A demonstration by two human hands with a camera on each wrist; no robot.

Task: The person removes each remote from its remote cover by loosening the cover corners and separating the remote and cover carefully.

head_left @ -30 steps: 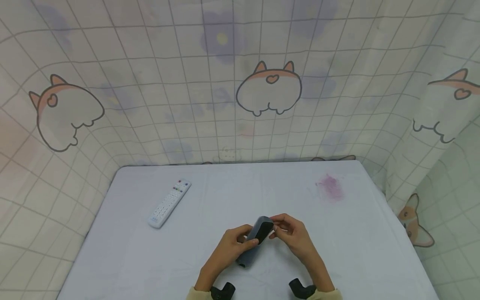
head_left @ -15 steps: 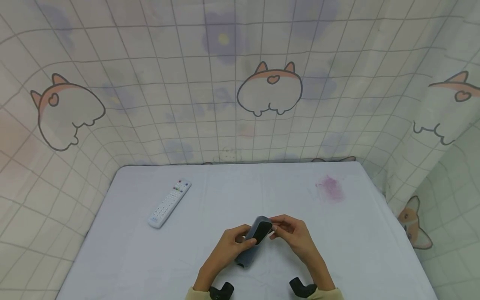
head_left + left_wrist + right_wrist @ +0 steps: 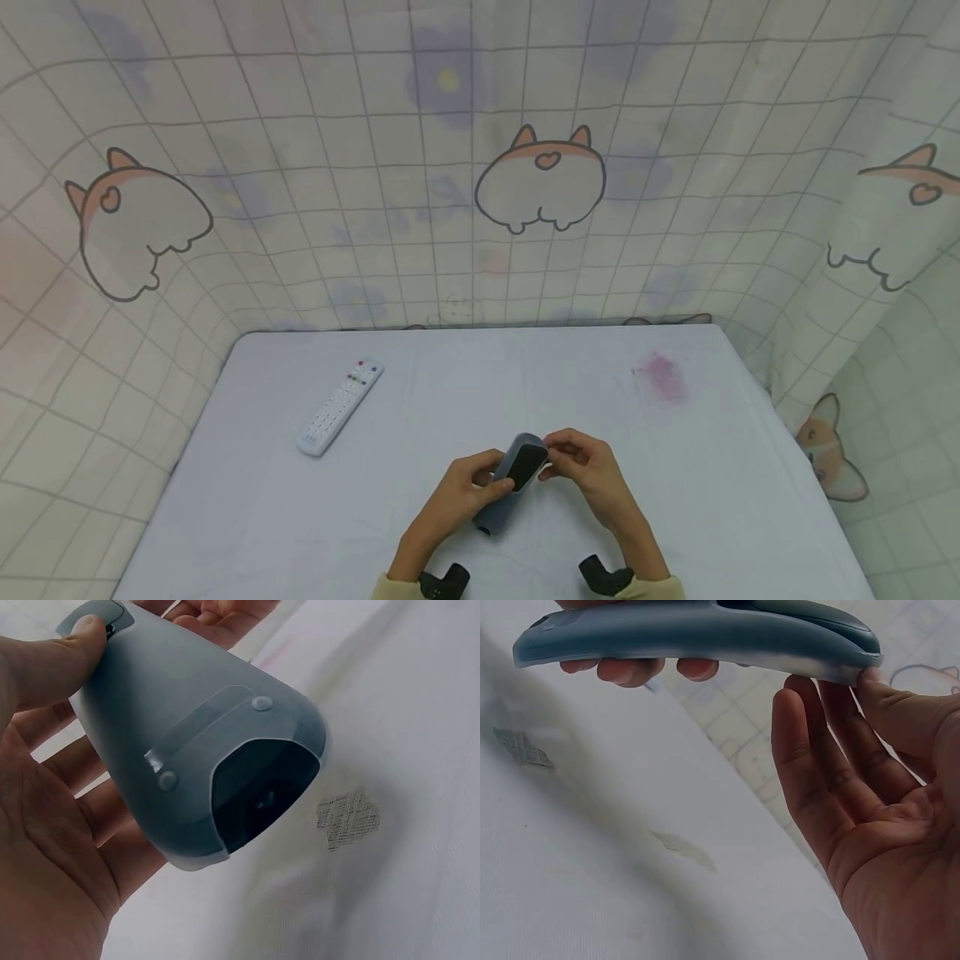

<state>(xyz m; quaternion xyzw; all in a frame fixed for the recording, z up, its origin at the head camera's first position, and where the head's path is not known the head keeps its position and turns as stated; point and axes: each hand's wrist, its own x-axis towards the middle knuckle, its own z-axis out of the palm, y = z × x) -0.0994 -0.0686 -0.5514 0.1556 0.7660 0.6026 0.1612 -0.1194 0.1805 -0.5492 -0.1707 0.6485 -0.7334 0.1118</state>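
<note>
A grey-blue remote control (image 3: 495,515) in a translucent cover is held tilted above the table, low in the middle of the head view. My left hand (image 3: 459,497) grips it, thumb on the upper face beside a black panel (image 3: 528,462) and fingers underneath. In the left wrist view, the near end of the remote control (image 3: 187,712) has a dark window (image 3: 262,791) and two round studs. With thumb and fingertips, my right hand (image 3: 591,473) pinches the far end. The right wrist view has the remote control (image 3: 645,631) side-on, my right thumb (image 3: 900,709) at its tip.
A white remote control (image 3: 341,408) lies on the white-covered table (image 3: 450,375), left of the hands. Toward the back right is a pink stain (image 3: 662,375). Patterned cloth (image 3: 360,208) hangs behind and at both sides. Black wrist devices (image 3: 603,577) sit at the sleeves.
Both hands stay on the grey-blue remote control and shift only very slightly. The white remote control keeps its place.
</note>
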